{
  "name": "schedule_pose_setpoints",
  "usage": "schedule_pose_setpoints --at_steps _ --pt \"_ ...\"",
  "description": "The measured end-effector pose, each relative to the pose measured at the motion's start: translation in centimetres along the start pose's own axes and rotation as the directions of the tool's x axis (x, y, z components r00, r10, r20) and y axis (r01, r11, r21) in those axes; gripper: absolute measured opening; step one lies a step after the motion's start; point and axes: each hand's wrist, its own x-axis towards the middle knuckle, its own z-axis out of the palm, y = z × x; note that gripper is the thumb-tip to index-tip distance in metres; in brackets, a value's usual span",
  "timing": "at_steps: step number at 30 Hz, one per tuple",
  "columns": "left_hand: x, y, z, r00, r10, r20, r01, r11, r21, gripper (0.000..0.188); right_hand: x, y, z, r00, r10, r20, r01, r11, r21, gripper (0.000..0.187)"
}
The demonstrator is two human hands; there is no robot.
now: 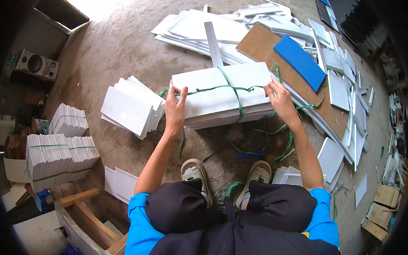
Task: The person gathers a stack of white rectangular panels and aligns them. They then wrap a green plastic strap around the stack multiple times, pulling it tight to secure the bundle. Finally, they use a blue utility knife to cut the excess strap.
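Observation:
A stack of white boards (221,100) stands on the floor in front of my feet, with green twine (232,87) crossing over its top both ways. My left hand (174,107) is closed at the stack's left end, where the lengthwise twine meets its thumb and fingers. At the right end my right hand (280,99) pinches the other end of that strand, fingers by the stack's corner. Loose green strands trail on the floor below the stack and out to the right. The fingers partly hide the twine at both ends.
Loose white panels (133,105) lie to the left, near tied white bundles (47,155) and a wooden frame (88,217). Rightward lie a brown board (266,44), a blue panel (299,62) and scattered white offcuts (339,89). My sandalled feet (194,175) are close below the stack.

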Motion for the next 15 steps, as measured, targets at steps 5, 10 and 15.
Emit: schedule_pose_setpoints --at_steps 5,10,15 --pt "1.3 0.3 -1.6 0.906 0.406 -0.118 -0.336 0.860 0.383 0.036 1.2 0.5 -2.2 0.997 0.078 -0.013 -0.077 0.994 0.078 0.029" --pt "2.2 3.4 -2.9 0.992 0.125 -0.007 -0.123 0.983 0.137 0.042 2.7 0.6 -4.7 0.909 0.226 0.351 -0.406 0.672 0.619 0.031" --pt "2.8 0.6 -3.5 0.958 0.287 0.003 -0.279 0.928 0.249 0.038 3.7 0.8 -5.2 0.900 0.330 0.286 -0.407 0.870 0.278 0.042"
